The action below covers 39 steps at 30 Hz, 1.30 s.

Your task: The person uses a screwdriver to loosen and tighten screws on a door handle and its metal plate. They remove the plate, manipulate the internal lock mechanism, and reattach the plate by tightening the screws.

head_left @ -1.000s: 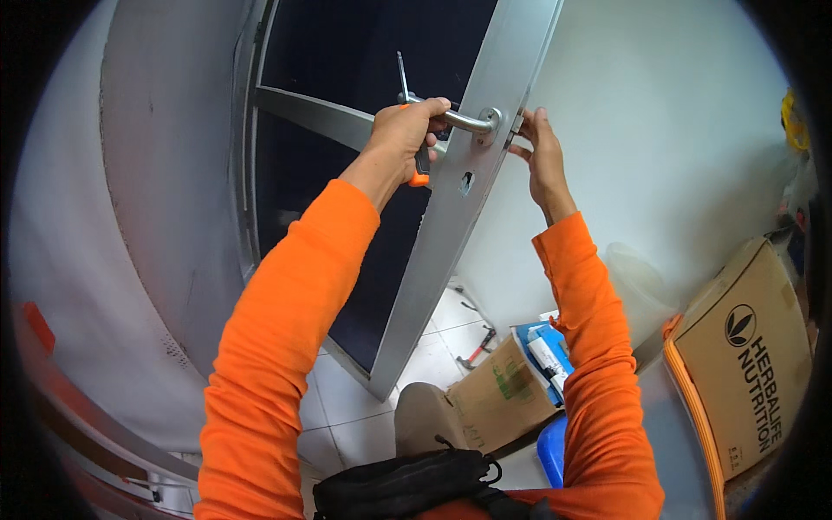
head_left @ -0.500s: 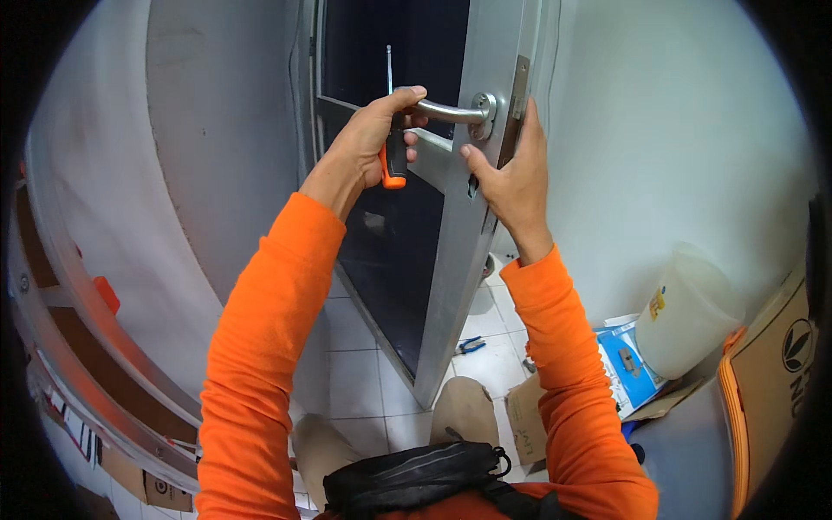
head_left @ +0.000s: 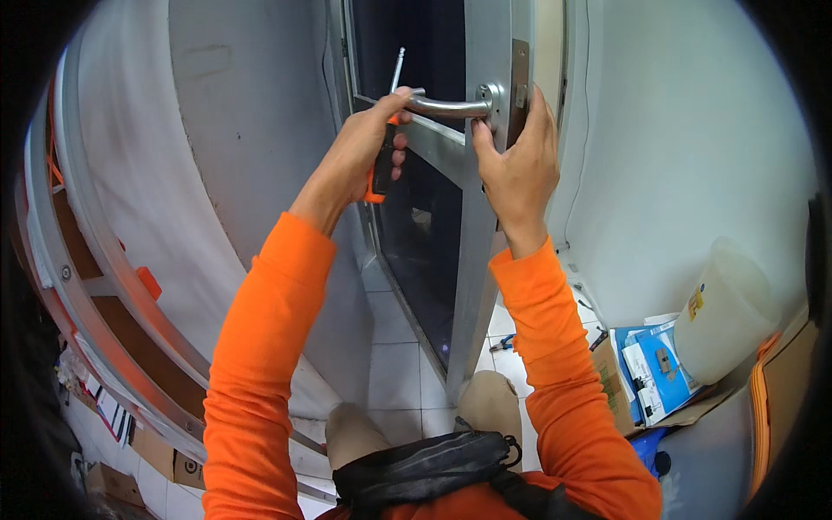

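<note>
A glass-panelled door with a grey metal frame [head_left: 487,43] stands ajar before me. My left hand [head_left: 351,147] is closed around a screwdriver [head_left: 381,169] with a black and orange grip, its thin shank pointing up. The thumb of that hand also presses on the free end of the silver lever handle [head_left: 452,108]. Wrapped round the door's edge is my right hand [head_left: 524,169], thumb just under the handle's round base [head_left: 490,102] and fingers on the far side. Above those fingers shows the lock's faceplate [head_left: 520,69]. My palm hides the stile below the handle.
On the right, a translucent bucket [head_left: 726,316] stands beside blue and white packages [head_left: 654,368] and cardboard. Pliers [head_left: 503,344] lie on the tiles behind my right forearm. A metal ladder-like frame [head_left: 113,260] leans along the left. A wall [head_left: 251,130] flanks the door.
The door and handle appear farther right as my view shifts. My right hand has moved up toward the handle base, covering the opening below it. The screwdriver tilts more to the right.
</note>
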Each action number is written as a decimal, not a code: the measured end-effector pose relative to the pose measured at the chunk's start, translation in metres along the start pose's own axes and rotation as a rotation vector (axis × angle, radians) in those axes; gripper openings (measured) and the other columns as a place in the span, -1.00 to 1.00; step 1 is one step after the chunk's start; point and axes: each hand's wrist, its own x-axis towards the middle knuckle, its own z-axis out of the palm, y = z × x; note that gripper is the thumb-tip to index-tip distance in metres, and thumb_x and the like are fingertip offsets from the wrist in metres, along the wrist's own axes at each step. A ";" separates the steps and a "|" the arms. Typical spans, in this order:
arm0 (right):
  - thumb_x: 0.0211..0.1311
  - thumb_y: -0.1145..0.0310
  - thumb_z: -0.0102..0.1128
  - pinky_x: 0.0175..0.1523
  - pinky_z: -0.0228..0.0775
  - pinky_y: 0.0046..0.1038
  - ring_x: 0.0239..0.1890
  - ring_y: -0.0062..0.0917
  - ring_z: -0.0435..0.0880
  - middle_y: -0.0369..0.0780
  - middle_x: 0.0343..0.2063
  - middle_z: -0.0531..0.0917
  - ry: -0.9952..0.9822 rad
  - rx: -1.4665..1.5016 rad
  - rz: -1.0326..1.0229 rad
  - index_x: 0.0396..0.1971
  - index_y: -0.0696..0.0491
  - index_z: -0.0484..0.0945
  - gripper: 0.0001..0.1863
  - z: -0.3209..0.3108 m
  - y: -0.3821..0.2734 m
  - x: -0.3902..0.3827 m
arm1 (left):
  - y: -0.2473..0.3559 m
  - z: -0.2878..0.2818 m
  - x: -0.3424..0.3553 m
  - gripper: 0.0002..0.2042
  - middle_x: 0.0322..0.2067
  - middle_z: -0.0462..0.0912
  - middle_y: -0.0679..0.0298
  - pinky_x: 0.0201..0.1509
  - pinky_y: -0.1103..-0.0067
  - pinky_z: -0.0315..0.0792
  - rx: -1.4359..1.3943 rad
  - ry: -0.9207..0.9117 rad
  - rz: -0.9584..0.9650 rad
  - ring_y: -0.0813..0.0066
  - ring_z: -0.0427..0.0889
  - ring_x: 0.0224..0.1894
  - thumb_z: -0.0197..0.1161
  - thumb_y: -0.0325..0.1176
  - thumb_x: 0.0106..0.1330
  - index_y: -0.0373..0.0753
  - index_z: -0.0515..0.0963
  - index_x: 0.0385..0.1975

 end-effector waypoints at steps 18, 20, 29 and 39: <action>0.10 0.24 0.46 0.24 0.53 -0.12 0.31 -0.04 0.51 0.07 0.21 0.51 0.034 0.081 0.025 0.34 0.14 0.30 -0.19 0.003 0.001 -0.002 | 0.122 -0.050 -0.047 -0.56 -0.55 0.63 0.32 -0.61 0.69 0.31 1.450 -0.057 0.656 0.64 0.48 -0.66 0.46 -0.05 0.28 -0.25 0.70 0.01; 0.09 0.25 0.46 0.23 0.54 -0.12 0.30 -0.04 0.51 0.06 0.21 0.52 0.040 0.084 0.025 0.33 0.14 0.31 -0.19 0.003 0.000 -0.002 | 0.124 -0.046 -0.048 -0.54 -0.58 0.60 0.36 -0.62 0.69 0.29 1.415 -0.059 0.620 0.67 0.44 -0.67 0.47 -0.03 0.25 -0.24 0.70 0.01; 0.07 0.24 0.49 0.25 0.53 -0.14 0.32 -0.06 0.51 0.08 0.21 0.53 0.054 0.067 0.037 0.32 0.15 0.34 -0.19 0.003 -0.001 -0.002 | 0.121 -0.045 -0.044 -0.57 -0.59 0.54 0.40 -0.61 0.69 0.28 1.307 -0.134 0.578 0.67 0.44 -0.66 0.48 -0.03 0.26 -0.23 0.72 -0.04; 0.06 0.27 0.49 0.26 0.51 -0.17 0.29 -0.09 0.53 0.02 0.19 0.55 0.055 0.071 0.035 0.31 0.15 0.35 -0.20 0.004 0.001 -0.003 | 0.111 -0.044 -0.034 -0.58 -0.59 0.51 0.41 -0.58 0.66 0.29 1.276 -0.159 0.592 0.67 0.42 -0.63 0.48 -0.03 0.26 -0.22 0.72 -0.05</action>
